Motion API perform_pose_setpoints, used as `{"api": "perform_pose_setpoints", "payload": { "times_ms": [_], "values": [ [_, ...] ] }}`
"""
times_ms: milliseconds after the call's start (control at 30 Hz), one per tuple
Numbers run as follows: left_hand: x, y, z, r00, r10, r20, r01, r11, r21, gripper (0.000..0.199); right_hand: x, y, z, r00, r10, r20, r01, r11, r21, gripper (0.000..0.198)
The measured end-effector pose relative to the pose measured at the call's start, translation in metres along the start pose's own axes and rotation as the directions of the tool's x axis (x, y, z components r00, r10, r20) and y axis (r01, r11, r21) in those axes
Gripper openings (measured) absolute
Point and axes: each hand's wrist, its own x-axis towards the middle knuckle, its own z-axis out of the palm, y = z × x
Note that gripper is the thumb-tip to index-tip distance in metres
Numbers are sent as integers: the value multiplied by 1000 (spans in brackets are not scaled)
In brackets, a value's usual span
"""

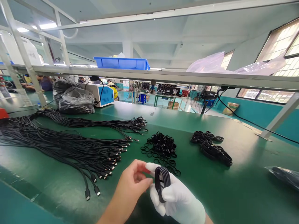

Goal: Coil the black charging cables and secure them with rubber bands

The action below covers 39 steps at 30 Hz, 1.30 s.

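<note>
My right hand, in a white glove, grips a black cable wound into a small coil of several turns. Its thumb presses on the near side of the coil, and the other fingers wrap around and below it. My left hand, bare, is just left of the coil. Its thumb and forefinger are apart, close to the gloved fingertips, with the other fingers curled; nothing shows between them. Beyond the hands lies a heap of small black rings, with loose ones scattered around it. Coiled black cables are piled farther right.
Long black cables with metal plugs spread across the left of the green table. A bag of dark items and a white-and-blue machine stand behind. A plastic bag lies right. The overhead shelf holds a blue tray.
</note>
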Motion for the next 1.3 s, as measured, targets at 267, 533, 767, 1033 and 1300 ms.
{"api": "perform_pose_setpoints", "payload": {
  "times_ms": [267,533,767,1033,1300],
  "values": [
    [1,38,-22,947,61,316,-184,909,373,30,-1,1,10,980,189,59,-194,977,89,51],
    [28,29,-23,950,-121,288,-5,917,399,20,12,16,11,991,110,-73,-95,979,179,38],
    [37,10,-15,991,-107,81,43,824,565,25,17,9,22,911,-63,-408,-138,885,-444,68],
    [27,18,-9,1000,16,-8,-6,727,687,32,17,12,21,943,-2,-334,-144,900,-412,39],
    [23,9,0,994,83,-64,-15,716,698,37,13,15,16,990,22,-138,-43,987,-153,44]
  ]
}}
